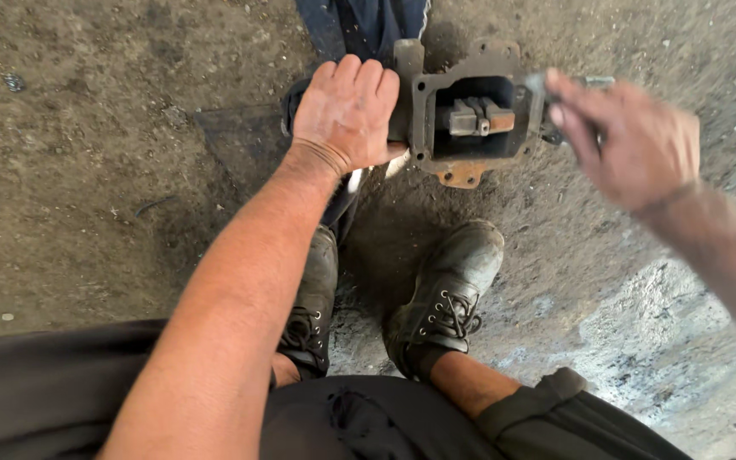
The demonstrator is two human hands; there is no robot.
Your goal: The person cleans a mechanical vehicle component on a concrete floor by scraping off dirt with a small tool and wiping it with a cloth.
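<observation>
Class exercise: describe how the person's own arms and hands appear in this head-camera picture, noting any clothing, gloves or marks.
Both arms are bare, with no sleeves showing. The left hand wears no glove and looks dusty and grimy, with a thin dark band round the wrist. The right hand is also ungloved, blurred, with a similar thin dark band at its wrist. No rings can be made out.

- The ground is bare, packed dirt, brown and gritty, spreading left of the hands.
- A paler, ashy patch lies below the right hand.
- A dark stained area sits just left of the left hand.
- Daylight falls evenly; small pebbles dot the far left.
</observation>
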